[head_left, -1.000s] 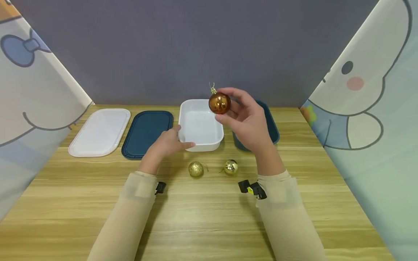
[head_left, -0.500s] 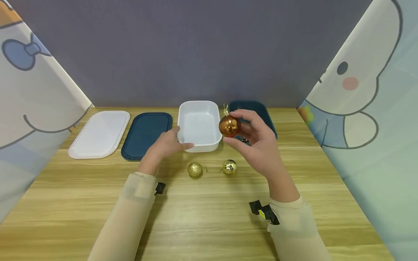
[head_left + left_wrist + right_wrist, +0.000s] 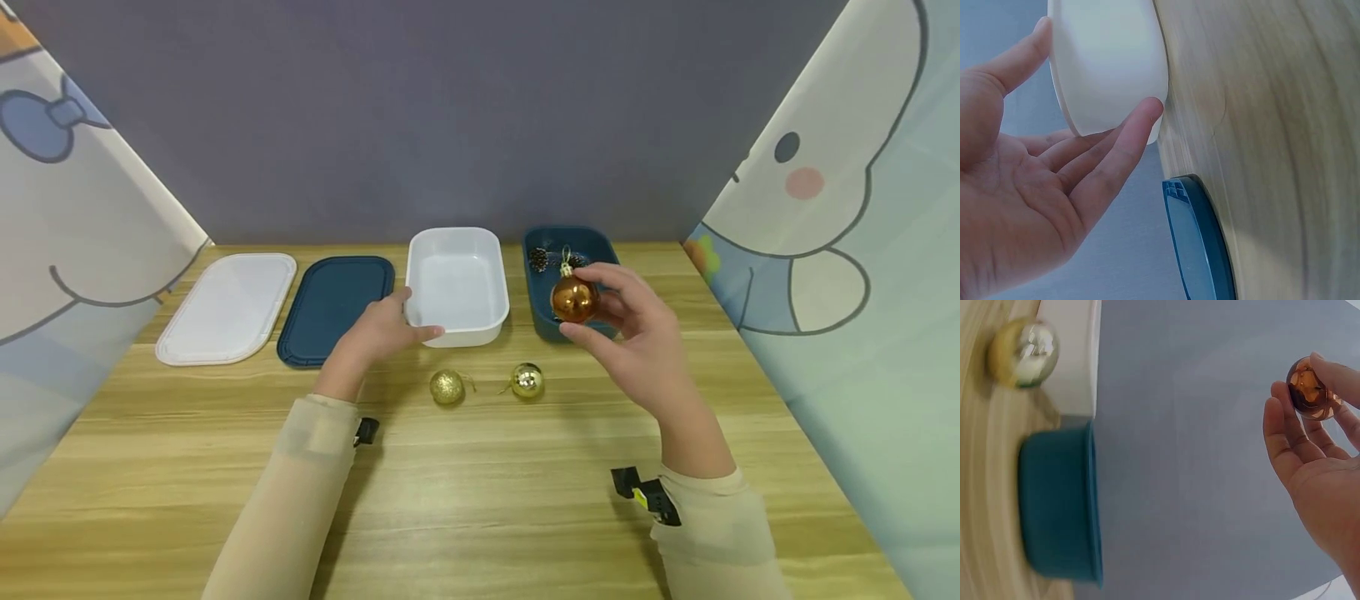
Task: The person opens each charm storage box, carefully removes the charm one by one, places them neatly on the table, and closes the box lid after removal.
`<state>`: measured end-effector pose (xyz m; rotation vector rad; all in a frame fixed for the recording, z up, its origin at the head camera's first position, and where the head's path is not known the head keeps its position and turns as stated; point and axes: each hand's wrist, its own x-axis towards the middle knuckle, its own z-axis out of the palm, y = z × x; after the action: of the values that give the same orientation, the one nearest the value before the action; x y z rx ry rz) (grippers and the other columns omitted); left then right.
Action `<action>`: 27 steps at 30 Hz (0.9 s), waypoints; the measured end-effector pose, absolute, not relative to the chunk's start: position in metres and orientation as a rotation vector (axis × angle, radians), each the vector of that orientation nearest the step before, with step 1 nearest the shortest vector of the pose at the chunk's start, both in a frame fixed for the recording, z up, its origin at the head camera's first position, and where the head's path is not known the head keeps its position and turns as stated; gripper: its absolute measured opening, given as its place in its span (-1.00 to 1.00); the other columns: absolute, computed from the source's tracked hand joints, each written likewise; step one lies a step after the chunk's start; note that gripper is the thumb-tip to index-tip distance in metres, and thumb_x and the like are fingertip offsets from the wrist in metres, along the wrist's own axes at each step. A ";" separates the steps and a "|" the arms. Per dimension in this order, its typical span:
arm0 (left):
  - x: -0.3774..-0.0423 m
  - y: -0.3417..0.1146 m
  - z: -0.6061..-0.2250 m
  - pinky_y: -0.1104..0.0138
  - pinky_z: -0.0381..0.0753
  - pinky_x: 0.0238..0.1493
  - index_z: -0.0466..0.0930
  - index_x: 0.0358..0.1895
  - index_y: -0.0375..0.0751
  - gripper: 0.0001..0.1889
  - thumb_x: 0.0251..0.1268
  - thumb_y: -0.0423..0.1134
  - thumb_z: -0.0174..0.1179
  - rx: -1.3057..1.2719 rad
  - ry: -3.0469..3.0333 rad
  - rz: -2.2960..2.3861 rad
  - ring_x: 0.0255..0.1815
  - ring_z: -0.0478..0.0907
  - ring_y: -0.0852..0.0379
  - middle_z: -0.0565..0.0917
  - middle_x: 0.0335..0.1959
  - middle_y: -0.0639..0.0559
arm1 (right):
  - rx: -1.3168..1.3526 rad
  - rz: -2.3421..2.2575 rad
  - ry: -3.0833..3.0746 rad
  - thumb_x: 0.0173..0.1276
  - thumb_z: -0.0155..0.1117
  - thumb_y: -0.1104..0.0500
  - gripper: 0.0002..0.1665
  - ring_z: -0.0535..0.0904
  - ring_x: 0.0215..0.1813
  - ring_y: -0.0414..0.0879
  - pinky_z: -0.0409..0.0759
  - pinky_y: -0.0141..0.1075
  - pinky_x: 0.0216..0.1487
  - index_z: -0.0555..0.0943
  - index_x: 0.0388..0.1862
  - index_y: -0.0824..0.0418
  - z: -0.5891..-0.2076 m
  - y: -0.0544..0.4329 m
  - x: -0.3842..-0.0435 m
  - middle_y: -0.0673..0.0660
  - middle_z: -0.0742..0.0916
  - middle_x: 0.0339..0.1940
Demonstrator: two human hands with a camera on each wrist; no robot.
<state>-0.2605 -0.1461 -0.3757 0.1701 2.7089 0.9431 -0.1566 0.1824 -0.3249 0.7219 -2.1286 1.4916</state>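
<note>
My right hand (image 3: 641, 342) pinches a shiny copper-brown Christmas bauble (image 3: 575, 300) between thumb and fingers, its gold cap and loop upward. In the right wrist view the bauble (image 3: 1309, 387) hangs well above the blue container's rim. Inside the dark blue container (image 3: 536, 300) lie small pine cones (image 3: 538, 259), partly hidden by the bauble. My left hand (image 3: 378, 329) rests with extended fingers and thumb against the near left corner of the white container (image 3: 459, 337). Below that container lie a glittery gold bauble (image 3: 447, 387) and a shiny gold bauble (image 3: 527, 381).
A white lid (image 3: 228, 308) and a dark blue lid (image 3: 337, 308) lie flat at the left of the wooden table (image 3: 480, 500). A grey wall (image 3: 450, 117) rises behind the containers, and printed cartoon panels (image 3: 817, 250) stand at both sides.
My right hand has carried the copper-brown bauble right and lower, from above the white container to in front of the dark blue one. My left hand stays at the white container.
</note>
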 end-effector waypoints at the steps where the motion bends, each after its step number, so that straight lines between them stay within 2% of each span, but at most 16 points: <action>1: -0.261 -0.146 -0.376 -0.25 0.44 0.50 -0.06 0.74 -0.31 0.11 0.40 0.16 0.40 0.170 2.710 0.941 0.59 0.37 -0.37 0.39 0.59 -0.37 | 0.705 1.481 -2.149 0.17 0.46 0.66 -0.24 0.76 0.10 -0.33 0.70 -0.49 0.13 0.61 0.36 0.30 -0.326 0.187 -0.157 0.13 0.65 0.24; 8: -0.263 -0.146 -0.379 -0.26 0.40 0.54 -0.08 0.74 -0.30 0.12 0.40 0.17 0.40 0.168 2.714 0.943 0.63 0.31 -0.37 0.35 0.62 -0.37 | 0.603 1.442 -2.289 0.21 0.43 0.66 -0.25 0.76 0.03 -0.38 0.67 -0.55 0.11 0.60 0.38 0.30 -0.336 0.221 -0.156 -0.02 0.65 0.23; 13: -0.263 -0.146 -0.380 -0.26 0.43 0.51 -0.03 0.73 -0.30 0.10 0.39 0.16 0.41 0.180 2.721 0.954 0.59 0.37 -0.37 0.41 0.58 -0.36 | 0.558 1.314 -2.422 0.25 0.48 0.57 -0.29 0.73 -0.06 -0.47 0.65 -0.62 0.06 0.60 0.38 0.26 -0.342 0.239 -0.157 -0.16 0.63 0.13; 20: -0.263 -0.146 -0.378 -0.25 0.41 0.53 -0.05 0.73 -0.32 0.11 0.39 0.18 0.41 0.176 2.715 0.940 0.61 0.34 -0.38 0.39 0.60 -0.38 | 0.477 1.240 -2.591 0.34 0.52 0.39 -0.34 0.71 -0.12 -0.48 0.66 -0.61 -0.07 0.61 0.40 0.13 -0.354 0.250 -0.165 0.12 0.68 0.17; 27: -0.263 -0.146 -0.379 -0.24 0.43 0.52 -0.04 0.73 -0.31 0.11 0.39 0.18 0.40 0.175 2.724 0.934 0.60 0.36 -0.36 0.40 0.59 -0.37 | 0.440 1.288 -2.654 0.38 0.51 0.33 -0.35 0.69 -0.10 -0.50 0.67 -0.57 -0.09 0.58 0.43 0.17 -0.367 0.258 -0.172 0.27 0.67 0.27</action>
<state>-0.2626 -0.1462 -0.3785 0.1746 2.7236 0.9336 -0.1715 0.2579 -0.3670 0.4398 -2.6542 1.2880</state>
